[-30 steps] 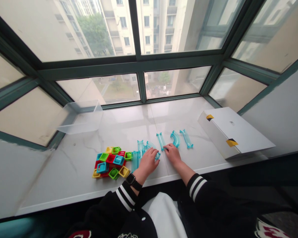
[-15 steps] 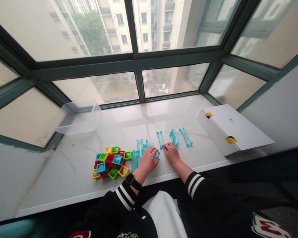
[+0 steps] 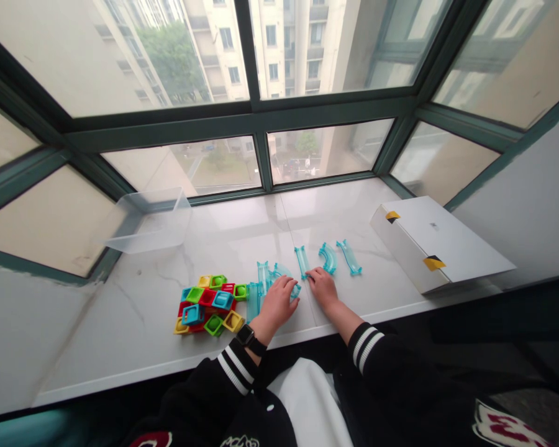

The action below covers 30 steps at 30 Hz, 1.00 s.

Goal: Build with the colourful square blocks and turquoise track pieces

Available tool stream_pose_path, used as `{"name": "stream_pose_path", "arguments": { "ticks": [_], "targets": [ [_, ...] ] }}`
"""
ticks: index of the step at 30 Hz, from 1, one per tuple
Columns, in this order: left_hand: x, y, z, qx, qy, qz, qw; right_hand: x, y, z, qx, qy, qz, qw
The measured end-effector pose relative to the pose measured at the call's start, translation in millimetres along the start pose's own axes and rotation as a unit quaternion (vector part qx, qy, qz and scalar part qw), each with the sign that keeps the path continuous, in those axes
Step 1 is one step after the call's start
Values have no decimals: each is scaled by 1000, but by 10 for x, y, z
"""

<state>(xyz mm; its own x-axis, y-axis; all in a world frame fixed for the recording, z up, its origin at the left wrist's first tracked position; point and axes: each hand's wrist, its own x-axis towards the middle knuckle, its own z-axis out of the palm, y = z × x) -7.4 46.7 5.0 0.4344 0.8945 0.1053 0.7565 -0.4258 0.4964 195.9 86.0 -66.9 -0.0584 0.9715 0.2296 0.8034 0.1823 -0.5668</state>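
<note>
My left hand (image 3: 279, 303), a black watch on its wrist, is curled over a curved translucent blue track piece (image 3: 296, 290), which shows between thumb and fingers. Its palm hides part of the blue pieces below. The fingertips of my right hand (image 3: 323, 288) pinch the near end of a straight blue track piece (image 3: 300, 259) lying flat. Beyond that hand are a curved blue piece (image 3: 327, 257) and another straight one (image 3: 349, 257), apart from each other. Left of my left hand, more straight track pieces (image 3: 262, 273) lie side by side.
Red, green, yellow and blue plastic blocks (image 3: 207, 298) are heaped on the left of the marble sill (image 3: 233, 230). A clear plastic bin (image 3: 149, 242) stands at the back left. On the right sits a white box (image 3: 440, 239) with yellow-black tape. Green-framed windows enclose the sill.
</note>
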Motion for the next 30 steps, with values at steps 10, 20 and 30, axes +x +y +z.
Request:
{"name": "stream_pose_path", "arguments": {
  "ticks": [10, 20, 30],
  "targets": [
    [5, -23, 27, 3, 5, 3, 1000, 2, 5, 11, -4, 2, -6, 1000],
    [4, 26, -35, 5, -11, -5, 1000, 16, 21, 19, -7, -1, -10, 1000],
    [3, 15, -11, 8, -10, 3, 1000, 22, 19, 23, -11, -4, -8, 1000]
  ]
}}
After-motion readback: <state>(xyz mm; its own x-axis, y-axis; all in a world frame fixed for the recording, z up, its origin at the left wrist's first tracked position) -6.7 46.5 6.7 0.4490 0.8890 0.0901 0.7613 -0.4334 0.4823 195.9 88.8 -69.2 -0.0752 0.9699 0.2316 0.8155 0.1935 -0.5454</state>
